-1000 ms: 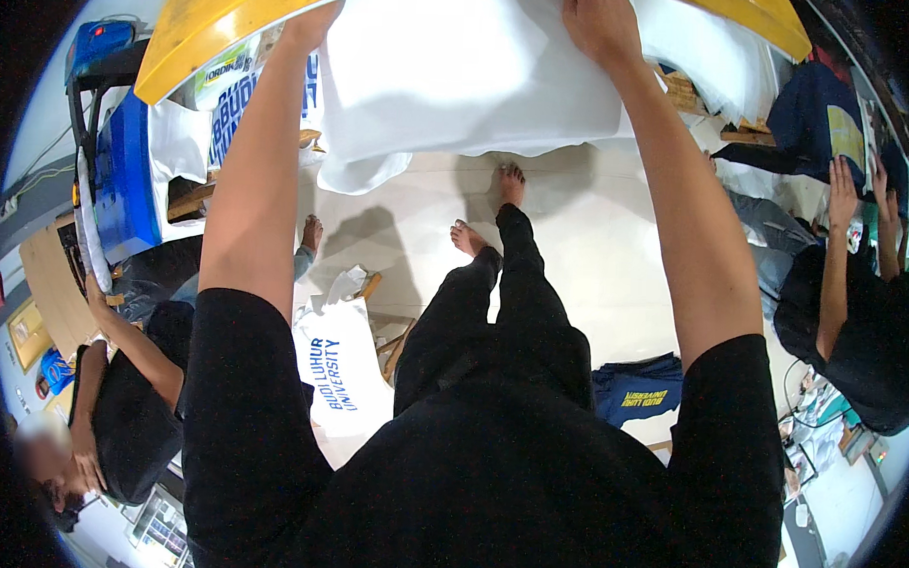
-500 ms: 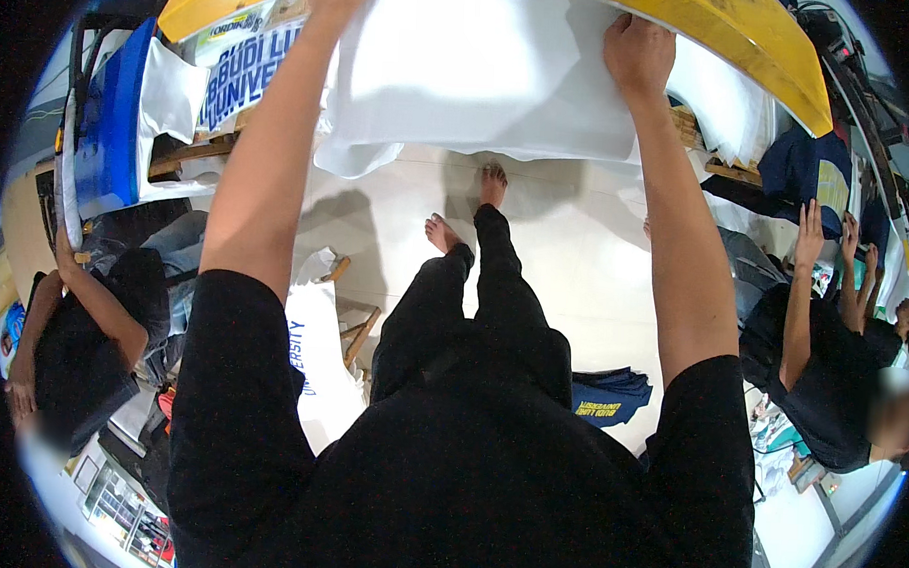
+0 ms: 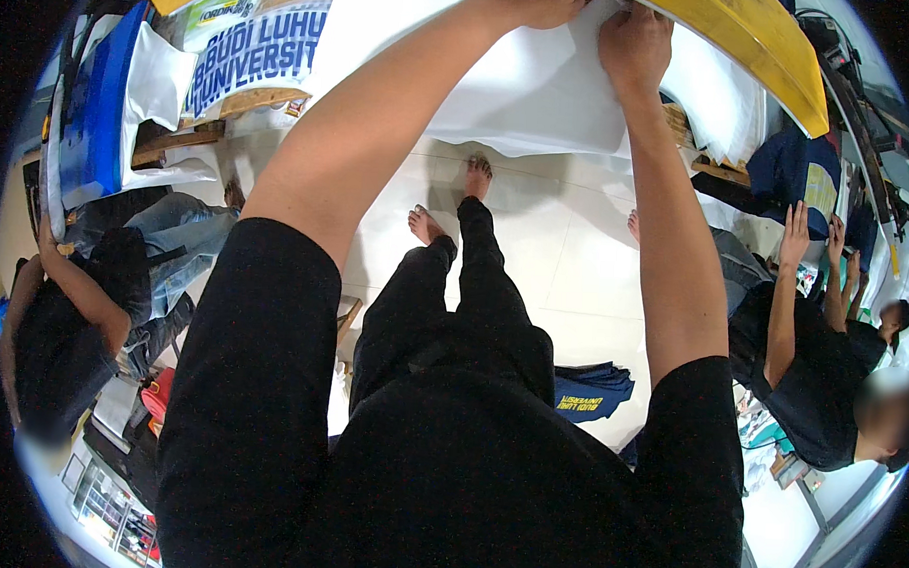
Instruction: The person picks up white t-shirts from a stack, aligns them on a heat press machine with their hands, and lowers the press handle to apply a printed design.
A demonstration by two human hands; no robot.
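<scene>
A sheet of white cloth [image 3: 521, 96] spreads at the top of the head view, its lower edge hanging over the floor. My left hand [image 3: 549, 5] is at the upper edge of the picture, its fingertips drawn together at the cloth close beside my right hand. Part of it is cut off by the frame. My right hand [image 3: 635, 50] is closed on the right part of the cloth, knuckles up, just under a yellow curved-looking bar [image 3: 748, 59]. The fingertips of the right hand are hidden.
Left of the cloth lies printed white fabric [image 3: 257, 62] with blue lettering, beside a blue panel [image 3: 100, 111]. Co-workers sit or stand at left [image 3: 83, 311] and right [image 3: 807, 366]. Dark blue printed cloths [image 3: 593, 391] lie low on the right, near my body.
My left hand has swung from the cloth's left side across to the right, beside my right hand. The right hand has barely moved. More of the printed fabric at left now shows.
</scene>
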